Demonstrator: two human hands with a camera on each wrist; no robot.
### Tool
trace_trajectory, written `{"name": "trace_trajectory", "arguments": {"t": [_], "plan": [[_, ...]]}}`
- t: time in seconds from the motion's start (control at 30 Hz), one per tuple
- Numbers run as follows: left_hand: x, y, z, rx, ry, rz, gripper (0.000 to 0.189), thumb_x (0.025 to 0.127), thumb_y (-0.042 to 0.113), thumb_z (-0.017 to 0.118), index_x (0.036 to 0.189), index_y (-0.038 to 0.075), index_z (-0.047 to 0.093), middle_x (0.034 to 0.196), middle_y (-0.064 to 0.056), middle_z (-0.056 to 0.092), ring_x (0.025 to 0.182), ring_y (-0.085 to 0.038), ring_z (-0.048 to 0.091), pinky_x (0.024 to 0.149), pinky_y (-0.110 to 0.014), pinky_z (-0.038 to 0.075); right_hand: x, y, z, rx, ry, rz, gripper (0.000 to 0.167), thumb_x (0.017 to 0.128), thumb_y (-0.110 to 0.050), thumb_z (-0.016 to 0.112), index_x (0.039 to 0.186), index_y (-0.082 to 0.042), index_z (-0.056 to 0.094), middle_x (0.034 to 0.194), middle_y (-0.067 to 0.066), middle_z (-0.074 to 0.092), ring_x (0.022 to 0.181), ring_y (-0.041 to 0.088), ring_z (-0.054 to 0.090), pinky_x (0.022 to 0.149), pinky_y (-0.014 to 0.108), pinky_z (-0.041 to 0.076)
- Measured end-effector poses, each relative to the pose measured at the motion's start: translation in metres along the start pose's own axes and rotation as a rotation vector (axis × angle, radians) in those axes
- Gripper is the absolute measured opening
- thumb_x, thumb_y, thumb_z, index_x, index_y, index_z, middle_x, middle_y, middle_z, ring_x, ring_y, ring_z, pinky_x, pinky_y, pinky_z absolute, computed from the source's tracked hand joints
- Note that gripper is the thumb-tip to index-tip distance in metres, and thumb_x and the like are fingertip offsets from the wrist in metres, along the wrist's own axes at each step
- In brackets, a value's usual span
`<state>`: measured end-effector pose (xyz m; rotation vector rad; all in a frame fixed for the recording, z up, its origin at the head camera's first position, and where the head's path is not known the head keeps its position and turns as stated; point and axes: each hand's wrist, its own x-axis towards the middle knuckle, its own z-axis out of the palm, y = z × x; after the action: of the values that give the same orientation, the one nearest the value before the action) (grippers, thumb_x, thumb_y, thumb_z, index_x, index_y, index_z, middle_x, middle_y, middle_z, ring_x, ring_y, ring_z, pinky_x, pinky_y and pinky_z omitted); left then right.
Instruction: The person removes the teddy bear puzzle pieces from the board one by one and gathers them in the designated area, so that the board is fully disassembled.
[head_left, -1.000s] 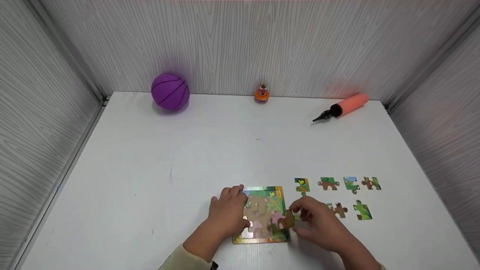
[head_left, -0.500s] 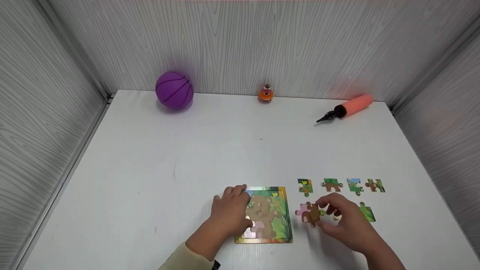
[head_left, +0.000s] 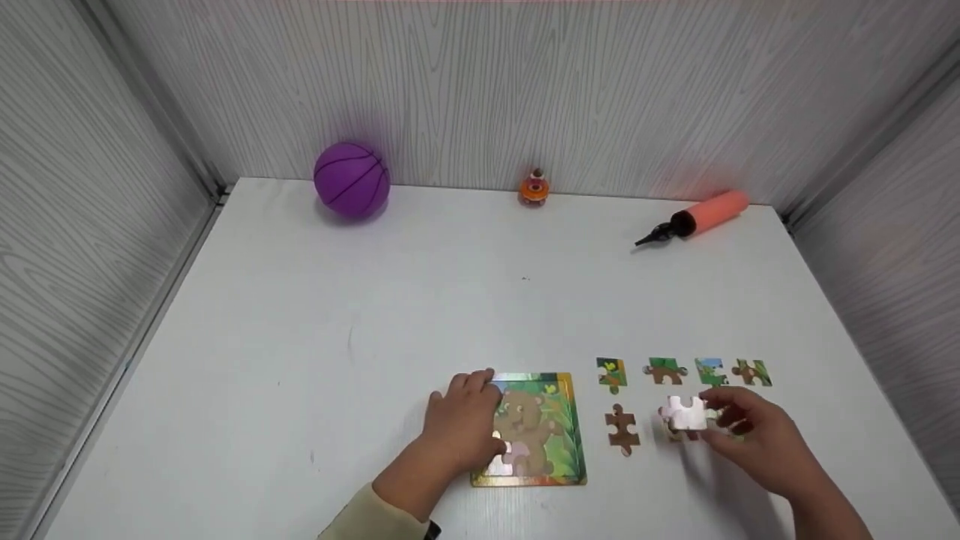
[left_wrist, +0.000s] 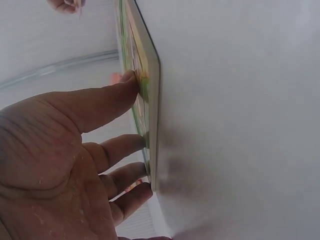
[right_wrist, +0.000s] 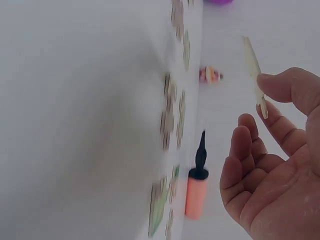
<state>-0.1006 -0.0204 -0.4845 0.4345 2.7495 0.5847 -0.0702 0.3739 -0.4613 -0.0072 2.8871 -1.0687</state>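
My left hand (head_left: 463, 424) rests on the left side of a square puzzle board (head_left: 578, 435) with a bear picture. In the left wrist view, the thumb and fingertips lie along the board's edge. Over to the right, my right hand (head_left: 765, 442) pinches a jigsaw piece (head_left: 688, 415) between thumb and index finger, its face bright with glare. The right wrist view has this piece edge-on, held above the table. It overlaps another piece lying below it in the head view. A brown jigsaw piece (head_left: 621, 431) lies between board and right hand.
Several loose pieces form a row behind the right hand, among them a green-and-yellow piece (head_left: 611, 373) and a brown-and-green piece (head_left: 665, 370). Along the back stand a purple ball (head_left: 352, 181), a small orange toy figure (head_left: 535, 189) and an orange hand pump (head_left: 712, 213).
My right hand has carried the jigsaw piece rightward, away from the board, and tilted it into the glare. The brown piece now shows fully. My left hand stays on the board.
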Motion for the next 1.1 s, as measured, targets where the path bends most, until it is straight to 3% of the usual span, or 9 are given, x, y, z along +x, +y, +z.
{"name": "trace_trajectory", "arguments": {"t": [0.1,0.3,0.53,0.7,0.87,1.1], "plan": [[-0.001,0.000,-0.001,-0.001,-0.009,0.000,0.067,0.084,0.035,0.090,0.139,0.007,0.064,0.162,-0.010,0.043,0.148,-0.033,0.038,0.107,-0.064,0.042,0.003,0.017,-0.012,-0.003,0.038,-0.014,0.047,0.085,0.003,0.084,0.129,-0.003,0.070,0.114,0.011,0.070,0.087,0.009,0.062,0.072,0.025,0.052],[-0.001,0.000,0.000,-0.006,-0.012,0.003,0.066,0.085,0.035,0.090,0.139,0.007,0.064,0.162,-0.010,0.043,0.148,-0.033,0.038,0.109,-0.065,0.041,0.006,0.044,-0.028,-0.028,0.036,0.031,0.044,0.090,-0.001,0.080,0.132,0.001,0.067,0.120,0.020,0.069,0.085,0.007,0.062,0.071,0.024,0.053],[-0.002,0.000,-0.001,-0.014,0.003,0.015,0.065,0.083,0.031,0.091,0.137,0.006,0.064,0.162,-0.011,0.042,0.148,-0.034,0.038,0.108,-0.067,0.041,0.002,0.068,-0.043,-0.033,0.069,0.042,0.043,0.091,0.002,0.078,0.132,0.004,0.066,0.118,0.020,0.068,0.082,0.002,0.061,0.069,0.022,0.052],[-0.002,0.001,-0.001,-0.014,0.014,0.007,0.066,0.083,0.029,0.091,0.139,0.006,0.063,0.162,-0.011,0.043,0.148,-0.033,0.038,0.109,-0.067,0.040,-0.001,0.086,-0.054,-0.052,0.038,0.144,0.047,0.094,-0.010,0.081,0.135,0.004,0.064,0.121,0.022,0.067,0.084,0.001,0.060,0.067,0.024,0.053],[-0.003,0.001,0.000,-0.008,0.018,-0.006,0.065,0.083,0.028,0.091,0.138,0.007,0.064,0.162,-0.011,0.044,0.147,-0.034,0.038,0.109,-0.066,0.041,0.002,0.105,-0.062,-0.072,-0.001,0.257,0.055,0.095,-0.018,0.080,0.139,0.007,0.060,0.124,0.027,0.066,0.091,0.013,0.061,0.067,0.028,0.053],[-0.003,0.003,0.000,-0.006,0.019,-0.009,0.064,0.083,0.028,0.090,0.138,0.007,0.064,0.161,-0.011,0.044,0.147,-0.034,0.039,0.109,-0.065,0.041,0.004,0.124,-0.065,-0.081,-0.018,0.285,0.054,0.093,-0.010,0.077,0.139,0.012,0.058,0.122,0.029,0.066,0.091,0.013,0.060,0.068,0.024,0.052]]}}
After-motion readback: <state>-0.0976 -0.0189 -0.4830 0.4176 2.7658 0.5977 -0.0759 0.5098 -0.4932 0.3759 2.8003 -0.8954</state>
